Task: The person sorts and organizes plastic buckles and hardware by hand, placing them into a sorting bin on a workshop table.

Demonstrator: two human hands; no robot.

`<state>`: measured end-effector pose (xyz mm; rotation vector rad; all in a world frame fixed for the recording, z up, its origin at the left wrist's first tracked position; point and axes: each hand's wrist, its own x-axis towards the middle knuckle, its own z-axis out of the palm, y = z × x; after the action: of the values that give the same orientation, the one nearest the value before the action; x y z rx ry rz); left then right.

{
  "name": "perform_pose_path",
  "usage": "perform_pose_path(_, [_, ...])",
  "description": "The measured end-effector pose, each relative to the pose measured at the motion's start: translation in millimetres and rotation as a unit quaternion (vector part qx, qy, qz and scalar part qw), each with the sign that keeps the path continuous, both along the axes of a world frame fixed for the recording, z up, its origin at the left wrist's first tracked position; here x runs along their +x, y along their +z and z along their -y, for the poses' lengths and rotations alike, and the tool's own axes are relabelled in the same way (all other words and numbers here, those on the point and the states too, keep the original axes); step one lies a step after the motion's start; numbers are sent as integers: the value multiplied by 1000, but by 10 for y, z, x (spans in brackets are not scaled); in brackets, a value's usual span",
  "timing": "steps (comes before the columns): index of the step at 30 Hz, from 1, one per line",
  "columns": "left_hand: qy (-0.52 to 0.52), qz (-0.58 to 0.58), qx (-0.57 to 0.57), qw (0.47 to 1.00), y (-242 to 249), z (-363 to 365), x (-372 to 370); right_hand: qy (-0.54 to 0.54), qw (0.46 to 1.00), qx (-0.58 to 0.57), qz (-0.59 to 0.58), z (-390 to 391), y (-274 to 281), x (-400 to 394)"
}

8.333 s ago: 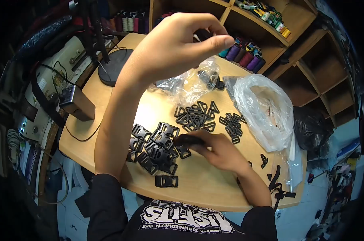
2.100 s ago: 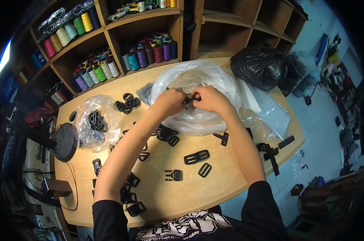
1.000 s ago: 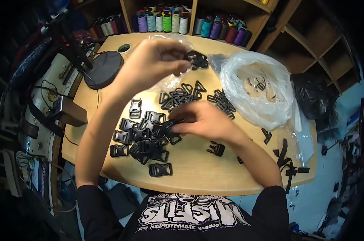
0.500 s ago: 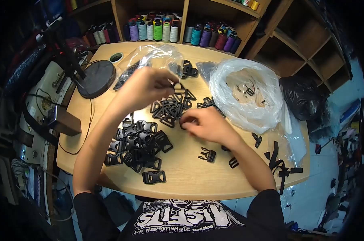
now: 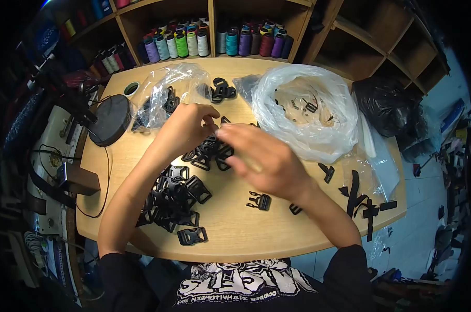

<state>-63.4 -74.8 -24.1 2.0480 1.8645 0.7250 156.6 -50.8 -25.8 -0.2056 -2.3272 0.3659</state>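
My left hand (image 5: 191, 125) hovers over a pile of black triangular rings (image 5: 201, 156) with its fingers curled in. What it pinches, if anything, is hidden. Close beside it, my right hand (image 5: 269, 158) is slightly blurred, fingers stretched toward the left fingertips and thumb apart. It covers part of the pile. Nearer my body, below the left hand, lies a heap of black side-release buckles (image 5: 175, 195), with one buckle (image 5: 192, 236) apart at its front. A separate buckle half with prongs (image 5: 259, 201) rests on the table below my right hand.
Clear plastic bag (image 5: 168, 83) with black parts stands at the back left, beside a lamp base (image 5: 109, 120). An open white plastic bag (image 5: 264, 109) holds small hardware. Black strap pieces (image 5: 370, 210) lie on the right edge. Thread spools (image 5: 181, 44) fill the shelf behind.
My right hand has moved up and inward from the pile's right side to the left hand. My left hand has stayed above the pile. The camera view has shifted slightly.
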Motion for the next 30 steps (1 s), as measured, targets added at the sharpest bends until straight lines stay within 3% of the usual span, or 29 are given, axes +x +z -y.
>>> perform_pose_path(2, [-61, 47, 15, 997, 100, 68, 45, -1, 1000, 24, -13, 116, 20, -214])
perform_pose_path(6, [-43, 112, 28, 992, -41, 54, 15, -35, 995, 80, -55, 150, -193, -494])
perform_pose_path(8, [-23, 115, 26, 993, -99, 59, -3, -57, 980, 173, -82, 109, -248, -525])
perform_pose_path(14, [39, 75, -28, 996, -158, -26, -47, -71, 975, 191, -84, 183, -144, -507])
perform_pose_path(16, [69, 139, -48, 987, -142, -36, -12, -64, 975, 191, -98, 126, -153, -494])
perform_pose_path(19, [123, 154, -46, 979, 217, 64, 120, -96, 992, -51, -59, 18, -203, -390])
perform_pose_path(20, [131, 199, 13, 971, 214, 103, 59, -93, 993, -51, -59, -34, -255, -346])
perform_pose_path(22, [149, 115, 231, 955, 210, 206, -45, -110, 987, -112, 13, -162, -321, -254])
perform_pose_path(24, [179, -13, 394, 902, 259, 315, -176, -70, 987, -140, 42, -218, -322, -186])
perform_pose_path(26, [220, -128, 413, 874, 298, 483, -278, -79, 958, -192, 200, -163, -283, -148])
perform_pose_path(29, [221, -111, 416, 875, 185, 561, -366, -102, 942, -147, 282, 2, -336, -199])
perform_pose_path(30, [223, -70, 372, 898, 110, 593, -394, -122, 934, -131, 308, 61, -349, -224])
